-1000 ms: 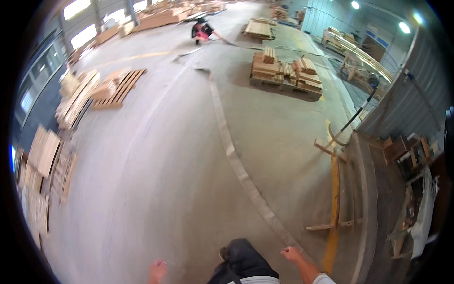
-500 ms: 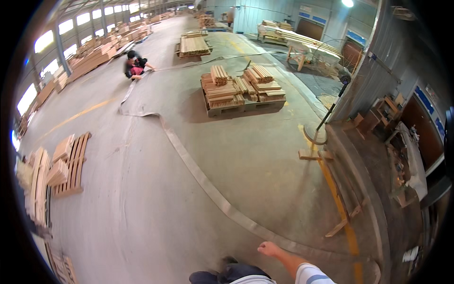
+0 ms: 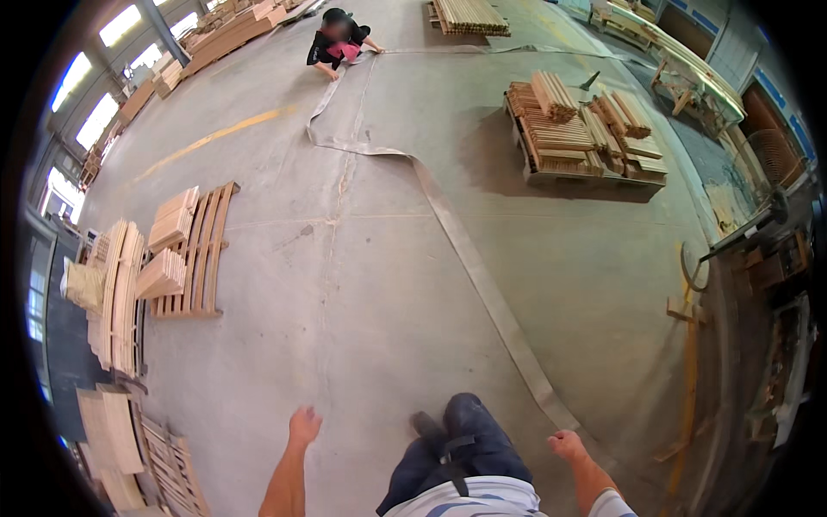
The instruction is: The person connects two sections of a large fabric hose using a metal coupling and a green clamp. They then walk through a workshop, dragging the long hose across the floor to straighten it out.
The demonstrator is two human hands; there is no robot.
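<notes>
Both forearms are cut off by the lower edge. The distant person [image 3: 338,39] is seen too small for hand detail; machinery [image 3: 780,258] at right is lost in dark rim.

The grey concrete floor [image 3: 362,284] carries a faded yellow painted line [image 3: 211,136]. Pale tan wooden slats [image 3: 573,129] sit stacked; a long grey flat strip [image 3: 469,258] crosses the floor.
</notes>
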